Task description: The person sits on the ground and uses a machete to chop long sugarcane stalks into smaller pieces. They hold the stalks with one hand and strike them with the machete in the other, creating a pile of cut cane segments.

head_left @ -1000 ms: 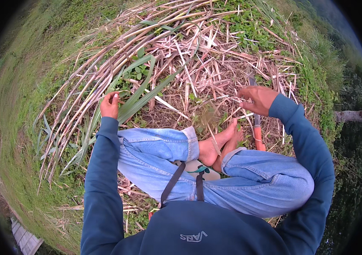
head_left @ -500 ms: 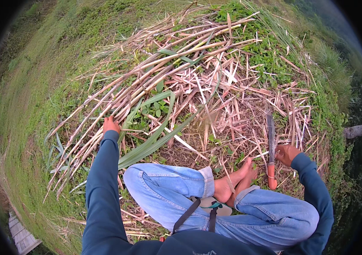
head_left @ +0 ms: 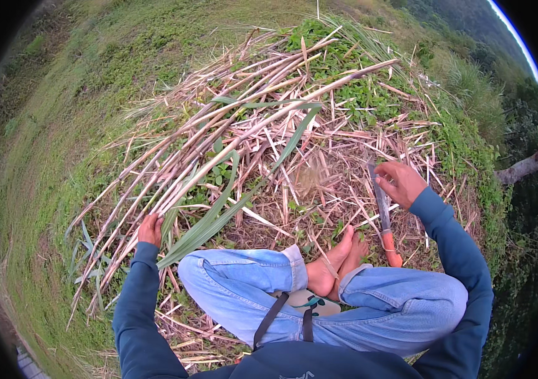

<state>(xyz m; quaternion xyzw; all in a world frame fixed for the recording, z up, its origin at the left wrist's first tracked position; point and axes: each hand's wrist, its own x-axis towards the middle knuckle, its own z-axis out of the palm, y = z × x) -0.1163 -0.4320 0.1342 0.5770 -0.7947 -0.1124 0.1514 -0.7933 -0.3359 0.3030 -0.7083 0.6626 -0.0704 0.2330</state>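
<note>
My left hand [head_left: 151,228] is closed round the near end of a long, pale dry cane stalk [head_left: 269,120]. The stalk slants away to the far right, lying over the rest of a pile of dry stalks [head_left: 155,158]. Long green leaves [head_left: 202,234] spread beside this hand. My right hand [head_left: 401,183] hovers over the ground by the tip of a machete [head_left: 382,205], its fingers loosely curled and apart, with nothing seen in them. The machete lies with its orange handle [head_left: 391,249] toward me; my hand partly hides the blade's far end.
Split, dry stalk pieces [head_left: 344,164] litter the ground ahead. My crossed legs in jeans [head_left: 243,268] and bare feet [head_left: 335,262] are close to the machete handle. Low green plants [head_left: 363,101] grow beyond the litter. A bare trunk [head_left: 527,165] stands out at the right.
My left hand has drawn back toward me, and one stalk now lies apart on top of the pile. My right hand has moved forward from beside the machete handle to near the blade's tip.
</note>
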